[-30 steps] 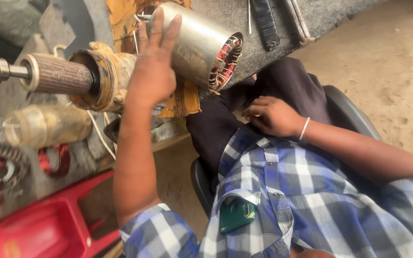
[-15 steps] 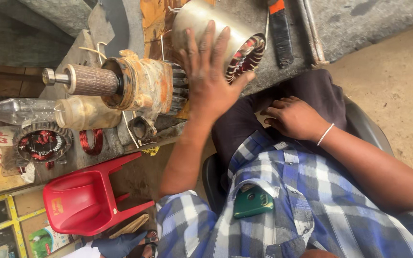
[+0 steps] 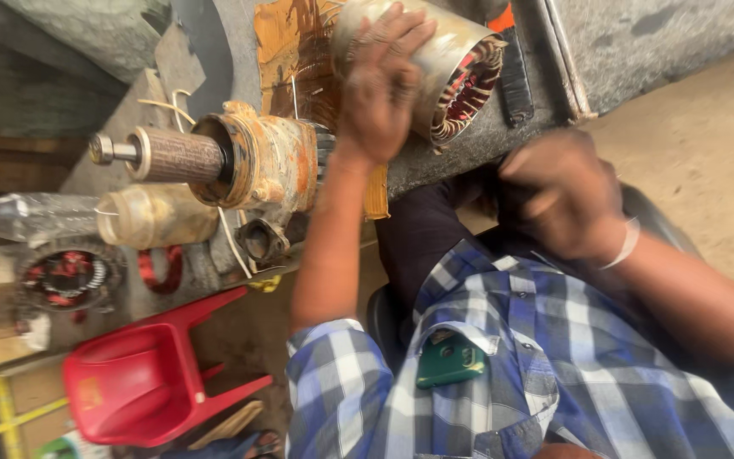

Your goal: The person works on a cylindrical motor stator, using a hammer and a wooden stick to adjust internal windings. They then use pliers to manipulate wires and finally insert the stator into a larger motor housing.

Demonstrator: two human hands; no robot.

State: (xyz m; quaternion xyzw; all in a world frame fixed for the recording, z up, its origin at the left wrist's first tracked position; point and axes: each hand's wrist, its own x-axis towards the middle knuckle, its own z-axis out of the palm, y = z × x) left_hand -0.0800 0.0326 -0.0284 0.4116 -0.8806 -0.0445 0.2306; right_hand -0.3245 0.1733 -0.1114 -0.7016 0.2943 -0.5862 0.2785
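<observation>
My left hand (image 3: 380, 85) lies on top of a grey metal motor stator (image 3: 456, 64) with its fingers spread over the housing. Red and copper windings show at the stator's open end. The stator lies on its side on a concrete slab (image 3: 469, 157). My right hand (image 3: 567, 195), with a white band at the wrist, hovers blurred over my dark trousers. Its fingers are curled, and I cannot make out anything inside them.
A rusty orange motor part with a ribbed shaft (image 3: 239, 161) lies left of the stator, with a cloudy plastic bottle (image 3: 150, 217) beside it. Another wound stator (image 3: 70, 276) and a red plastic chair (image 3: 142, 382) sit lower left. A green phone (image 3: 448, 361) is in my shirt pocket.
My right hand has lifted off my lap and is moving, now blurred. My left hand stays on the stator. The view has shifted slightly.
</observation>
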